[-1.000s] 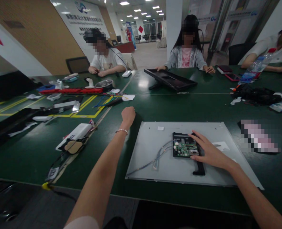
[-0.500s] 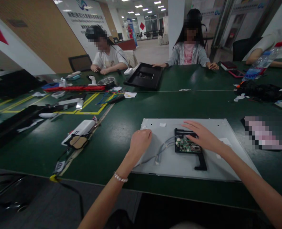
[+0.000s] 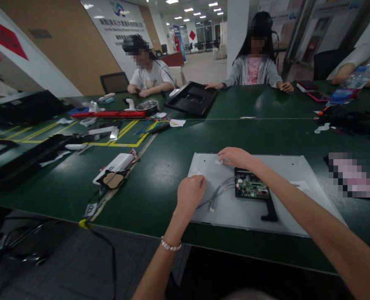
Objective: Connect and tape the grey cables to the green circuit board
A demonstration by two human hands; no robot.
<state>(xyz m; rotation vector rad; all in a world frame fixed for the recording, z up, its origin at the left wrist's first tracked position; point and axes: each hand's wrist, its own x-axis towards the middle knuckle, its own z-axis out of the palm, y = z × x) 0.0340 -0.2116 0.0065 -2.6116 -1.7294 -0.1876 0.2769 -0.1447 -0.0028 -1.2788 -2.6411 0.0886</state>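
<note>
A flat grey-white panel point(image 3: 288, 166) lies on the table in front of me. On it sits a green circuit board point(image 3: 252, 188) in a black bracket point(image 3: 270, 212), with grey cables point(image 3: 217, 196) running left from it. My left hand point(image 3: 191, 189) is closed in a fist at the panel's left edge; what is in its fingers, if anything, is hidden. My right hand point(image 3: 236, 157) reaches over the board to the panel's far edge. Its bent fingertips close on a small white sticker point(image 3: 218, 162) there.
A white battery-like pack point(image 3: 117, 166) with cables lies left of the panel, and a pixelated flat object point(image 3: 353, 175) lies right. Farther off are a black frame point(image 3: 192, 98), long black casings point(image 3: 25, 160) and a plastic bottle point(image 3: 347, 87). Other people sit across the table.
My right hand has moved left and away from me, from above the circuit board to the white sticker, and its fingers have drawn together. My left hand remains closed at the panel's edge.
</note>
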